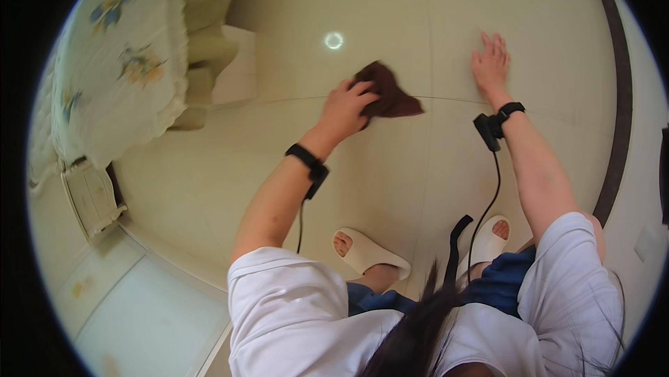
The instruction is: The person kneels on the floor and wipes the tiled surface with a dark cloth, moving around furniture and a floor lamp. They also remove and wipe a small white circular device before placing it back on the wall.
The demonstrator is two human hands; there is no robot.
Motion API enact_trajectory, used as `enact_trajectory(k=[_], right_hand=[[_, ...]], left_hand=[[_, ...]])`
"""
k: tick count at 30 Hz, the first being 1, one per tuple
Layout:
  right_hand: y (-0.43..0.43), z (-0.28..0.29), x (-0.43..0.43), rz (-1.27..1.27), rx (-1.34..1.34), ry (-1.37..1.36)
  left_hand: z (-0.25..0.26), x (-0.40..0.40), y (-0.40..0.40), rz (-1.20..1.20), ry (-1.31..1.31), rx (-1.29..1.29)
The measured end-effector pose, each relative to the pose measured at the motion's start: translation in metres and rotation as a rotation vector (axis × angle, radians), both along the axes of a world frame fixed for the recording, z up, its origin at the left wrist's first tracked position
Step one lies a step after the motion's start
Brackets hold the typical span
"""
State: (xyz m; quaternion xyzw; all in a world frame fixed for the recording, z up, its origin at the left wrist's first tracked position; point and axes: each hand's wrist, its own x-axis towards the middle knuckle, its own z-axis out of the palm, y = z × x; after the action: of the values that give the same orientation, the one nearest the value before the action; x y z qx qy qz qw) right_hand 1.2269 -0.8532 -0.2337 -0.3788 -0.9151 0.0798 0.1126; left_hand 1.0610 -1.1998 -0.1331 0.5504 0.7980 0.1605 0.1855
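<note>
My left hand [346, 108] grips the near left edge of a dark brown cloth [389, 93]. The cloth lies bunched on the pale tiled floor [292, 178], with one corner spread out to the right. Part of it is hidden under my fingers. Farther right, my right hand [491, 63] holds nothing; it is over the floor with its fingers somewhat apart, and whether the palm presses on the tile I cannot tell. A black strap with a small device [489, 129] and a cable sits on my right wrist, and a similar strap [308, 165] is on the left.
A bed with a flowered, frilled cover [141, 63] stands at the upper left, a small pale cabinet [94, 196] below it. A dark skirting strip [616, 115] runs along the right wall. My feet in cream slippers [373, 254] are close by. A frosted panel [151, 309] is lower left.
</note>
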Motion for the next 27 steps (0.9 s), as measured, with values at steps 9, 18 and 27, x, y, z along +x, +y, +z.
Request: enact_trajectory(k=[9, 18, 27], right_hand=[[-0.213, 0.066, -0.091, 0.790, -0.563, -0.074], [-0.343, 0.143, -0.147, 0.844, -0.322, -0.627], [-0.320, 0.159, -0.160, 0.893, -0.401, -0.754]], left_hand=[[-0.006, -0.103, -0.287, 0.747, 0.107, -0.521], [-0.007, -0.045, -0.446, 1.425, -0.284, -0.652], [-0.003, -0.008, -0.429, 1.427, -0.215, -0.659]])
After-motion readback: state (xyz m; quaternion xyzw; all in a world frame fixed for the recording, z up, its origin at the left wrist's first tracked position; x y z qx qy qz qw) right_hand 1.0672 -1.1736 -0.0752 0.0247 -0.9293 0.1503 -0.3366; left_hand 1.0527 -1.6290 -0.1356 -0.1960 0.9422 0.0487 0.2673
